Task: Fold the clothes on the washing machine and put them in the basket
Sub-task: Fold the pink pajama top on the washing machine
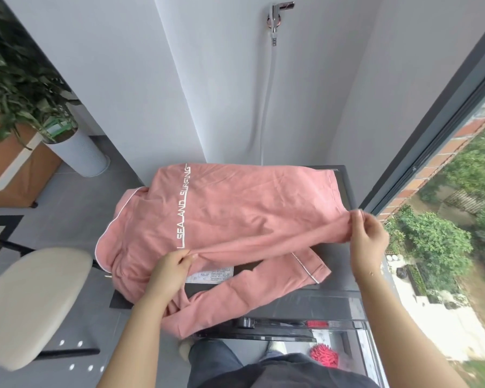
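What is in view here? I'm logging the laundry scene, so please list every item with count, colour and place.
pink top: one, pink with white lettering, spread on the washing machine
washing machine: one, dark, centre
label: one, white, on the machine lid
tap: one, chrome, on the wall
potted plant: one, green in a white pot, far left
stool: one, cream, lower left
left hand: pinches the top's near edge
right hand: pinches the top's right edge
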Motion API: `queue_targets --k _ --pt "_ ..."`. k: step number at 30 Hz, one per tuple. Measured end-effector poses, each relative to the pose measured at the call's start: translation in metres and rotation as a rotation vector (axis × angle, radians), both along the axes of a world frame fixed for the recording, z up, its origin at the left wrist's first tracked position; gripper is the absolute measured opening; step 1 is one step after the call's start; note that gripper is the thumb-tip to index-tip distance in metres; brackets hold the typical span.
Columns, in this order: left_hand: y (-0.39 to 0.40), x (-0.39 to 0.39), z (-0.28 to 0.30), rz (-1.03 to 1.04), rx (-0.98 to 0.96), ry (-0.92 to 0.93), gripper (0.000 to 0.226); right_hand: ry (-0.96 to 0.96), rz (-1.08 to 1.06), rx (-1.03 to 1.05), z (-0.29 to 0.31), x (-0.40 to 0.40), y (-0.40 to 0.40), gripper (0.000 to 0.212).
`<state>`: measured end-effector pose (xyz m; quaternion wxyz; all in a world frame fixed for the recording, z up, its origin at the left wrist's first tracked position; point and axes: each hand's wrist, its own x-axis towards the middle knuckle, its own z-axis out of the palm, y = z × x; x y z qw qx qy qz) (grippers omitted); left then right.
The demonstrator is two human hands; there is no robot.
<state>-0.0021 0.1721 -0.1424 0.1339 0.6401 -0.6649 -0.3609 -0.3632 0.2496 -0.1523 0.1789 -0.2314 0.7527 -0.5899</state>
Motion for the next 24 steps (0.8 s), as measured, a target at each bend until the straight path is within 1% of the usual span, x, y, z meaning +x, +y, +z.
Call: queue_targets --k 1,2,4,5,7,8,9,10,12,14,16,18,19,20,21,22,24 --pt "-0.005 0.002 -0.002 0.019 0.005 0.016 0.037 -0.096 -0.028 -0.007 0.008 -0.005 -0.012 0.025" --pt "-0.010 0.004 -0.006 0.034 0.011 0.018 0.037 -0.241 -0.037 -0.018 0.015 -0.009 -0.024 0.023" --pt "-0.017 0.004 -0.016 0.070 0.035 0.006 0.037 -0.530 0.036 -0.066 0.025 -0.013 -0.048 0.018" --pt "-0.018 0.002 -0.021 0.094 0.051 -0.009 0.034 -0.616 0.108 -0.083 0.024 -0.016 -0.058 0.019" --pt "-0.020 -0.001 -0.032 0.180 0.042 -0.047 0.020 -0.726 0.273 -0.073 0.017 -0.017 -0.072 0.037" --pt "-0.019 -0.003 -0.035 0.225 -0.011 -0.056 0.013 -0.730 0.329 -0.029 0.012 -0.016 -0.075 0.046" --pt "-0.016 -0.004 -0.036 0.248 -0.089 -0.063 0.013 -0.681 0.355 0.036 0.009 -0.013 -0.074 0.052" --pt "-0.013 -0.006 -0.037 0.248 -0.173 -0.088 0.019 -0.599 0.365 0.108 0.005 -0.010 -0.072 0.055" --pt "-0.007 -0.008 -0.036 0.187 -0.289 -0.145 0.031 -0.423 0.336 0.224 -0.003 -0.004 -0.066 0.053" --pt "-0.001 -0.010 -0.034 0.107 -0.326 -0.196 0.031 -0.317 0.296 0.266 -0.011 0.000 -0.062 0.044" --pt "0.002 -0.009 -0.036 0.084 -0.302 -0.224 0.028 -0.226 0.293 0.290 -0.015 0.005 -0.061 0.033" --pt "0.001 -0.007 -0.039 0.101 -0.261 -0.219 0.025 -0.134 0.302 0.329 -0.015 0.009 -0.066 0.012" --pt "0.000 -0.006 -0.041 0.105 -0.252 -0.202 0.024 -0.100 0.304 0.340 -0.012 0.011 -0.069 0.016" --pt "0.000 -0.004 -0.043 0.101 -0.245 -0.174 0.024 -0.066 0.301 0.348 -0.011 0.012 -0.072 0.031" --pt "-0.001 -0.003 -0.042 0.085 -0.238 -0.138 0.025 -0.030 0.291 0.344 -0.008 0.014 -0.074 0.041" --pt "-0.003 -0.002 -0.040 0.070 -0.222 -0.101 0.028 -0.012 0.294 0.333 -0.004 0.015 -0.075 0.047" --pt "-0.004 -0.002 -0.033 0.068 -0.160 -0.062 0.044 0.031 0.289 0.291 0.001 0.017 -0.070 0.047"
